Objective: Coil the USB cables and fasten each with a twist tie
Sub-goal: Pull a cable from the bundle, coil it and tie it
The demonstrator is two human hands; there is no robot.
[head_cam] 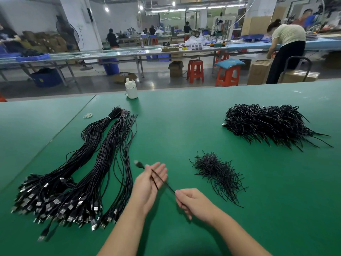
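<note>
While two hands [147, 183] [191, 202] hold one cable [158, 179], three black heaps [77, 172] [217, 170] [271, 124]

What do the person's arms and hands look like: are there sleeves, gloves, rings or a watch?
Both forearms are bare, with no sleeve in view. The left hand and the right hand wear no gloves. No ring, watch or bracelet shows on either.

Your counter [184, 126] wears a matt green covering, smooth with a faint sheen. The loose USB cables [88, 163] at lower left have glossy black jackets and shiny metal plugs. The bottle [131, 90] at upper centre looks like white plastic.
</note>
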